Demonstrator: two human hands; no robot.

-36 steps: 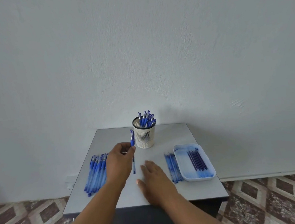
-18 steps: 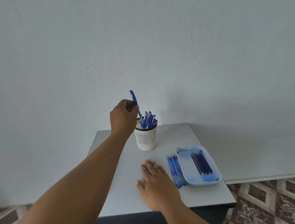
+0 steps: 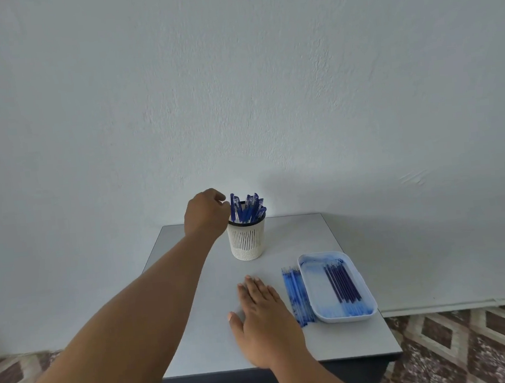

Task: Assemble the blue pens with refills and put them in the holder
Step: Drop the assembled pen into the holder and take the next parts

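Observation:
A white slotted holder [image 3: 246, 240] stands at the back middle of the grey table [image 3: 343, 339] with several blue pens [image 3: 251, 211] upright in it. My left hand [image 3: 205, 212] reaches over the holder's left rim. Its curled fingertips pinch the upper part of one blue pen [image 3: 233, 206], which stands inside the holder at about the same height as the others. My right hand [image 3: 265, 312] lies flat on the table, fingers straight, holding nothing. Dark blue refills [image 3: 343, 284] lie in a white tray [image 3: 321, 255].
A row of clear blue pen barrels [image 3: 297, 297] lies between my right hand and the tray. My left forearm hides the table's left side. A plain wall rises behind the table, and patterned floor tiles [image 3: 472, 349] surround it.
My left hand lifted a pen from the table's middle, carried it above the holder, and has now lowered it into the holder. My right hand stayed flat on the table.

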